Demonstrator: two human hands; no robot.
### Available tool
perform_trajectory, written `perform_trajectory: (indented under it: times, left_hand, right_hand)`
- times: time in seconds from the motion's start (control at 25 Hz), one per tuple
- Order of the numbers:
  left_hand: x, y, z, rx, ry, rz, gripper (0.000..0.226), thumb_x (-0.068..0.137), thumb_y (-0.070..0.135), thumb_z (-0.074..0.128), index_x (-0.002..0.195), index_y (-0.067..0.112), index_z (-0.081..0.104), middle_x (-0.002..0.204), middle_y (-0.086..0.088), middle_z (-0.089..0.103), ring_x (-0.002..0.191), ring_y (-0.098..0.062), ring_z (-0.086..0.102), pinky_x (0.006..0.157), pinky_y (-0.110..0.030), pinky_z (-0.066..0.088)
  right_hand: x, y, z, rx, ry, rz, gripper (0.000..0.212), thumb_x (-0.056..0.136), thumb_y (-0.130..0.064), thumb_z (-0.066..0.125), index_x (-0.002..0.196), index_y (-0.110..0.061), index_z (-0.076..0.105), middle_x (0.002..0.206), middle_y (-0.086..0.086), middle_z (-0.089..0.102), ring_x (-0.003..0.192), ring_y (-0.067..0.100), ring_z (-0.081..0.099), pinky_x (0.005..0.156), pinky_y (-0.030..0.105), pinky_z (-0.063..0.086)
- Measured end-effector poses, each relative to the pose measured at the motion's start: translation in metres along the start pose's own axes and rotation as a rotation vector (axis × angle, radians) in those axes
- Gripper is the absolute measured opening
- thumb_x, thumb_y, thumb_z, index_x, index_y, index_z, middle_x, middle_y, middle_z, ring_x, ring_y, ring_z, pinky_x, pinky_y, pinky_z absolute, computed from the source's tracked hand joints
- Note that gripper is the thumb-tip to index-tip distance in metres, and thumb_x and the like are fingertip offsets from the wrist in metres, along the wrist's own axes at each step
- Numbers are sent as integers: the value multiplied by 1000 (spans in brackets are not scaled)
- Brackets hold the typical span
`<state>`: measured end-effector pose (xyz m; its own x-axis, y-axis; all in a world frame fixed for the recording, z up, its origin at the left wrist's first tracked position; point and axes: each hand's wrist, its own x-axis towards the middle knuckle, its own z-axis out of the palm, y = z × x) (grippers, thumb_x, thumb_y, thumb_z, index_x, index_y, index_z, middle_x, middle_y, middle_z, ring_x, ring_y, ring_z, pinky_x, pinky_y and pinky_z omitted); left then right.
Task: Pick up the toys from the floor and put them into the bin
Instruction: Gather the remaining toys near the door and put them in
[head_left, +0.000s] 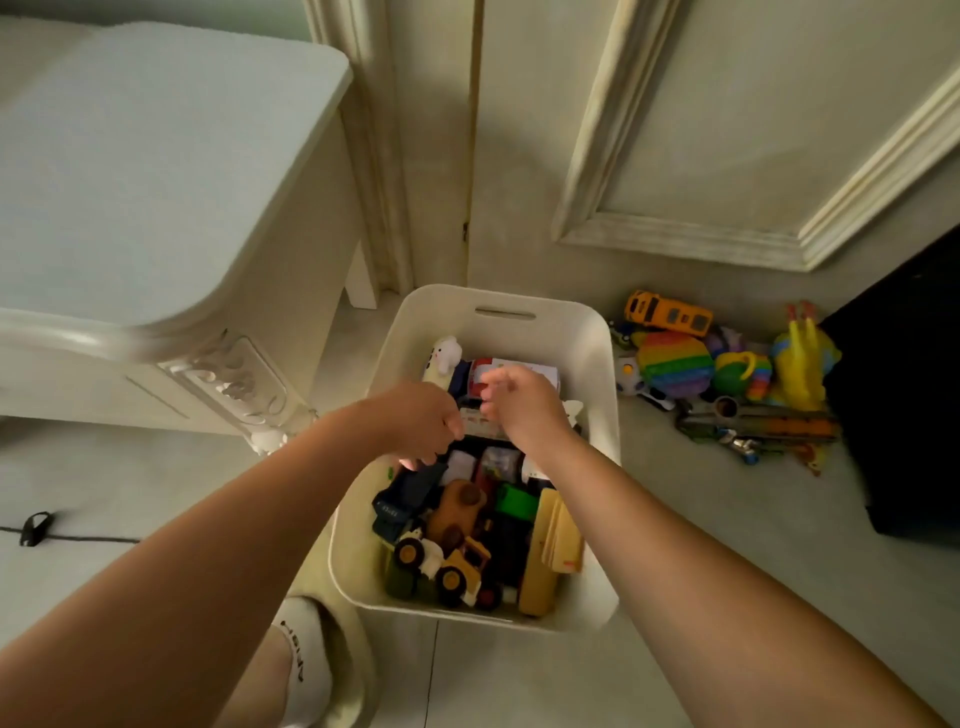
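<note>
Toys (457, 566) fill the bin (597, 364) on the floor (675, 519). Left hand (421, 421) hangs over them, fingers curled down, perhaps on a blue truck (410, 493); its grip I cannot tell. Right hand (524, 405) hovers, grip loose and empty. A toy pile (675, 371) lies right of the bin.

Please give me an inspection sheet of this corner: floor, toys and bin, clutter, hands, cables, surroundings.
Surface: pale floor, evenly lit.
Job's things: white bin holds many toys; toy pile lies on the floor right of it.
Clutter: nothing seen.
Hands: left hand and right hand over the bin; right fingers loosely curled, empty; left grip unclear.
Cables: black cord on the floor, far left.
Surroundings: white cabinet, panelled door, dark object at right.
</note>
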<state>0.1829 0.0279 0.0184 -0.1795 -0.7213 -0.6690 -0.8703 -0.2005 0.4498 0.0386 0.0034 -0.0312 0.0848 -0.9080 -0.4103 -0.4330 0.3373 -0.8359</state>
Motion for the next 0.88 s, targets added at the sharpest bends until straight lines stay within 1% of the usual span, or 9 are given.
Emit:
perform_trajectory:
  times: [0.12, 0.2, 0.28, 0.4, 0.44, 0.52, 0.64, 0.76, 0.88]
  left_hand:
    - [12, 49, 2, -106, 214, 165, 21, 95, 20, 47, 105, 24, 65, 87, 6, 69, 77, -7, 68, 67, -24, 58]
    - [23, 91, 9, -217, 265, 267, 22, 93, 20, 50, 106, 25, 66, 91, 5, 71, 83, -13, 69, 77, -34, 59]
    - [35, 131, 16, -245, 244, 354, 22, 93, 18, 52, 107, 26, 66, 96, 3, 70, 85, -17, 68, 80, -36, 58]
    - [62, 181, 19, -59, 179, 447, 27, 95, 17, 50, 116, 21, 65, 110, 0, 66, 87, -18, 64, 70, -18, 52]
    - [73, 193, 18, 60, 159, 470, 30, 95, 16, 48, 121, 21, 63, 118, -1, 64, 97, -18, 63, 77, -17, 48]
    - [98, 209, 12, 211, 110, 483, 34, 95, 15, 47, 125, 23, 59, 129, -1, 60, 112, -19, 58, 91, -24, 45]
    - [141, 224, 6, 308, 80, 454, 40, 92, 17, 50, 132, 26, 53, 134, -3, 56, 117, -21, 55, 96, -33, 47]
    - [185, 233, 10, 364, 96, 423, 46, 90, 19, 56, 135, 23, 49, 133, -7, 54, 112, -25, 58, 91, -40, 53]
    - [214, 237, 23, 393, 52, 465, 43, 88, 20, 59, 130, 17, 52, 124, -8, 60, 97, -21, 59, 73, -31, 51]
  right_hand:
    - [-11, -16, -45, 186, 187, -114, 28, 91, -9, 43, 82, -28, 63, 83, -2, 69, 79, 21, 69, 79, 43, 58]
    - [-15, -13, -83, 214, 363, -191, 31, 87, -10, 42, 78, -33, 61, 83, -6, 69, 78, 19, 69, 72, 38, 58]
    - [-8, 3, -125, 179, 513, -201, 30, 88, -12, 42, 80, -34, 61, 86, -9, 68, 79, 17, 68, 71, 38, 56]
    - [24, 44, -194, 18, 606, -75, 28, 92, -8, 42, 101, -23, 64, 105, 7, 67, 95, 29, 65, 81, 44, 54]
    - [38, 60, -216, -102, 576, -17, 31, 92, -6, 42, 110, -18, 64, 114, 13, 64, 103, 33, 62, 85, 41, 51]
    - [63, 88, -254, -418, 455, 81, 38, 90, -5, 45, 124, -15, 59, 128, 16, 57, 116, 34, 55, 92, 35, 46]
    - [95, 111, -292, -838, 237, 127, 60, 86, -8, 56, 143, -19, 40, 143, 19, 41, 130, 35, 42, 106, 35, 38]
    - [125, 125, -310, -1014, 100, 159, 84, 83, -12, 63, 152, -24, 18, 156, 14, 16, 137, 35, 35, 110, 35, 34]
    - [149, 142, -315, -1101, -2, 185, 100, 77, -27, 72, 153, -30, 8, 160, 10, 8, 141, 38, 28, 110, 39, 35]
